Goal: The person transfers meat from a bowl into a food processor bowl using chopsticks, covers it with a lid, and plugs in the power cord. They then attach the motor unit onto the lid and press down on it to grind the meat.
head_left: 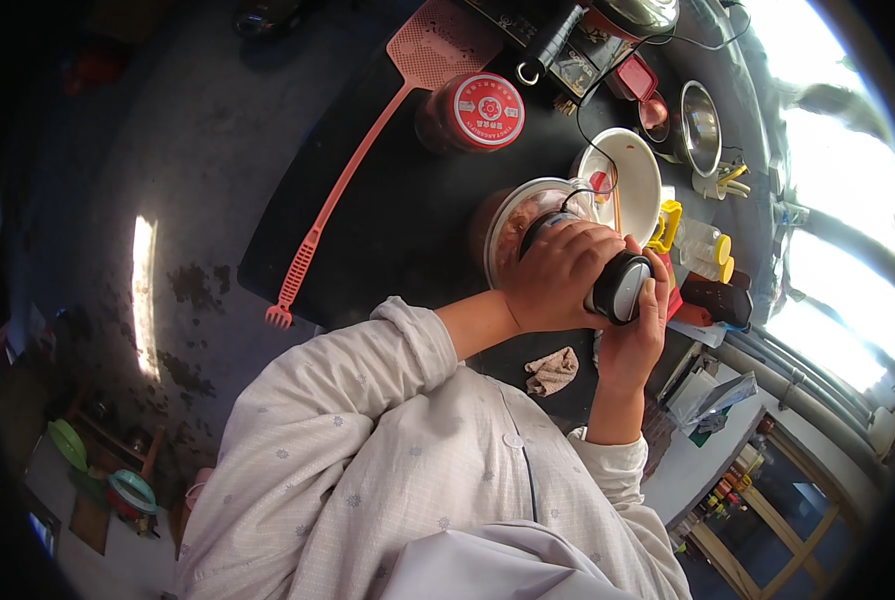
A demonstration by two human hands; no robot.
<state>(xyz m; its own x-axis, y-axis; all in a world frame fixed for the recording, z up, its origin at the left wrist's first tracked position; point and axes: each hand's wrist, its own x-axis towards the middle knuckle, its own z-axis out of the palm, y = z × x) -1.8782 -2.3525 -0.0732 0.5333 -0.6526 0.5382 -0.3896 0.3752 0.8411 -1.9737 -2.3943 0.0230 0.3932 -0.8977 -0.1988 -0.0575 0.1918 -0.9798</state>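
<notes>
My left hand is wrapped over a black rounded appliance with a grey end and a cord. My right hand grips its other side, thumb near the grey face and fingers curled round the edge. Just beyond the appliance stands a clear container with a pale rim, holding pinkish, meat-like pieces. The appliance's lower part overlaps its opening; whether they touch is hidden by my left hand. A white bowl with chopsticks and something red in it sits beside the container. A crumpled beige cloth lies nearer my body.
A red-lidded jar and a pink fly swatter are on the dark table. A metal bowl, yellow-capped jars and a black-handled pan stand at the far and right side. The cord crosses the white bowl.
</notes>
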